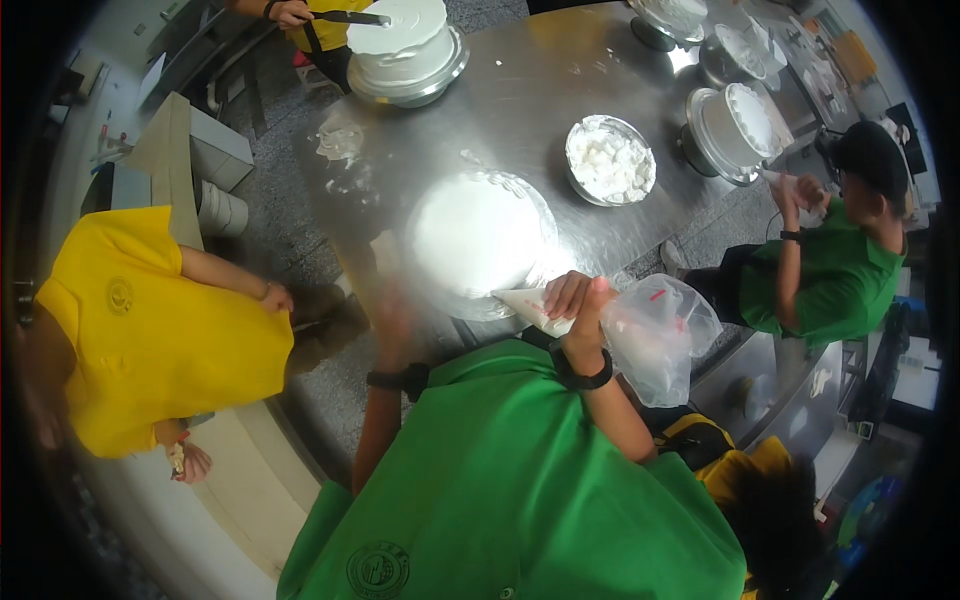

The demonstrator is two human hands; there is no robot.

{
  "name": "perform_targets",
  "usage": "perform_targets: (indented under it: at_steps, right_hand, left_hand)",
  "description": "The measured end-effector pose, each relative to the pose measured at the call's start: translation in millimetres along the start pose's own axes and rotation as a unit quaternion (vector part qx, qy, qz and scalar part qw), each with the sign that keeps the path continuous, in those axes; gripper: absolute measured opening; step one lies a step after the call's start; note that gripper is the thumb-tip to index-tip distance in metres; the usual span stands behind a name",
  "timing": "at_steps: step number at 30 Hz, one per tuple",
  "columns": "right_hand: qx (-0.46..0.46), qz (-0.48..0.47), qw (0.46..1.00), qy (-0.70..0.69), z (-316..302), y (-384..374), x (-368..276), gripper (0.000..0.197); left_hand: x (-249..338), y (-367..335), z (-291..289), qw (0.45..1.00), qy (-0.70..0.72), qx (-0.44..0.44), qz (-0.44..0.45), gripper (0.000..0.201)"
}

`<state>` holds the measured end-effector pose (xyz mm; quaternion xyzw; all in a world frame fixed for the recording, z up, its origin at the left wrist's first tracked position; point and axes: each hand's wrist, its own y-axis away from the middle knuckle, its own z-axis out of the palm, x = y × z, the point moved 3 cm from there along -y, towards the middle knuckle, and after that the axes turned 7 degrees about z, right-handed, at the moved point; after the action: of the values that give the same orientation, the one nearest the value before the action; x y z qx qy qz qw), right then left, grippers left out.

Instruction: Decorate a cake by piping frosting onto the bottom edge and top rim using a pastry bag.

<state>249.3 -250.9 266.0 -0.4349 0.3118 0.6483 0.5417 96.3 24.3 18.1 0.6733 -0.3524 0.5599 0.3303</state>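
Observation:
A white frosted cake (pixel 475 235) stands on a round turntable in front of me, its top shining under the light. My right hand (pixel 575 298) is closed around a clear plastic piping bag (pixel 658 345) filled with white cream. The bag's narrow end points left and meets the near right edge of the cake. Its loose plastic top hangs out to the right of my wrist. My left hand (pixel 392 312) is at the near left side of the cake and turntable, smeared by motion, so its fingers cannot be made out.
Beyond the cake, a metal bowl of white cream (pixel 610 160) sits on the steel table (pixel 520 80). Another frosted cake (pixel 400 45) is worked by a person with a spatula (pixel 350 17). At right, a green-shirted person (pixel 835 250) pipes another cake (pixel 740 122). A yellow-shirted person (pixel 170 320) stands left.

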Motion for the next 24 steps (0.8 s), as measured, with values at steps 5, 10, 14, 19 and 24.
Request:
perform_targets:
  at_steps: [5, 10, 14, 19, 24]
  right_hand:
    - [-0.007, 0.027, 0.999, -0.016, -1.5, -0.1, 11.0, 0.055]
    - [-0.03, 0.048, 0.998, -0.034, -3.3, -0.2, 20.5, 0.054]
    - [-0.036, 0.042, 0.998, -0.026, -5.3, -0.3, 20.7, 0.054]
    - [-0.043, 0.03, 0.998, -0.026, -0.5, 0.3, 15.6, 0.054]
    - [-0.044, 0.038, 0.998, -0.027, 3.1, -0.1, 11.6, 0.055]
  left_hand:
    - [5.4, 2.5, 3.6, 0.995, 0.054, -0.01, -0.081, 0.058]
    - [14.2, 2.7, 4.7, 0.998, 0.024, -0.016, -0.053, 0.056]
    - [33.2, 2.1, 11.4, 0.994, 0.052, -0.021, -0.096, 0.054]
    - [32.7, 3.3, 9.4, 0.993, 0.063, -0.015, -0.102, 0.053]
    - [38.6, 3.8, 9.7, 0.994, 0.04, -0.018, -0.103, 0.054]
